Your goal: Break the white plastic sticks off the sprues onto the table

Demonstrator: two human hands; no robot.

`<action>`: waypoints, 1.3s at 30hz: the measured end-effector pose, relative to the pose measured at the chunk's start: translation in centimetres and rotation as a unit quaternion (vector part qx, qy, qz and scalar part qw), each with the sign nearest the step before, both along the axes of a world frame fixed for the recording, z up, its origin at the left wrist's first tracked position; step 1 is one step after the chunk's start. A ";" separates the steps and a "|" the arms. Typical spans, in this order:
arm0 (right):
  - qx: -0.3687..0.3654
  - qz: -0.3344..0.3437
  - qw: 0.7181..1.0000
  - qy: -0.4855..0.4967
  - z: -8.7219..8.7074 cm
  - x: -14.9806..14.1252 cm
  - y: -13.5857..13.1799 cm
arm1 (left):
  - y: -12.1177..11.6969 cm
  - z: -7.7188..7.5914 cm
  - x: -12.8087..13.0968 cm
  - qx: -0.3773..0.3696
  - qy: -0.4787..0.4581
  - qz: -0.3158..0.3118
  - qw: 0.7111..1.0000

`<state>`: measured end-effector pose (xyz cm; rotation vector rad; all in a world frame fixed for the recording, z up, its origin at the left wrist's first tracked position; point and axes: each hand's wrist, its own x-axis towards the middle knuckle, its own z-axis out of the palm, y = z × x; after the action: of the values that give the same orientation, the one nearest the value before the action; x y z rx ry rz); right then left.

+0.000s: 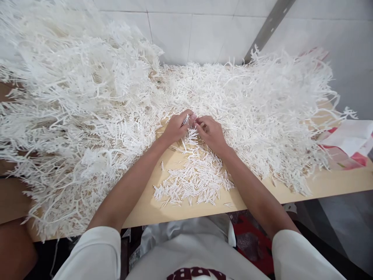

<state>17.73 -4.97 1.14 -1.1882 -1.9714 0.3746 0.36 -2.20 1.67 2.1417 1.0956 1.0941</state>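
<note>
A white, branching sprig of thin sticks [190, 135] is held at the frame's center, pinched in the closed fingers of the left hand [181, 125] and touched by the bent fingertips of the right hand [209, 131]. Below, loose white slivers [194, 179] are scattered on the pale wooden tabletop [142, 210].

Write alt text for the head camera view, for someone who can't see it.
Two bare hands, left and right, meet over a small pile of short white pieces on a pale table, amid heaps of branching white strands.
</note>
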 end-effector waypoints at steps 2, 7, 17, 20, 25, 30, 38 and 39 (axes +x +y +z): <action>0.010 -0.002 1.000 -0.007 0.2 -0.1 0.0 | 0.0 -0.2 0.2 0.003 0.021 0.013 1.000; 0.099 0.004 0.994 -0.053 0.7 -0.4 0.1 | 0.5 -1.1 0.8 0.015 0.047 0.045 0.998; 0.153 -0.043 0.987 0.036 0.7 -0.2 -1.5 | 2.7 -1.6 -2.2 0.025 -0.031 0.221 0.974; 0.077 -0.139 0.983 0.094 0.6 0.2 -0.9 | 1.7 -1.6 -1.2 0.083 0.120 0.173 0.974; 0.052 -0.048 0.997 0.019 0.6 -0.2 -1.0 | 0.2 -1.4 -0.5 0.184 0.294 0.129 0.929; 0.040 -0.007 0.999 0.011 0.3 -0.6 -1.1 | -0.5 -0.9 0.1 0.248 0.304 0.094 0.915; -0.035 -0.040 0.990 0.130 0.6 -0.1 -0.9 | -0.3 -0.3 0.2 0.170 0.108 0.005 0.979; -0.043 -0.048 0.988 0.142 0.6 -0.1 -0.9 | -0.2 -0.1 0.1 0.147 0.062 -0.002 0.987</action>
<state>17.61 -5.90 1.73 -1.2060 -1.6609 0.5517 0.46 -2.44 1.60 2.4692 1.0361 1.1951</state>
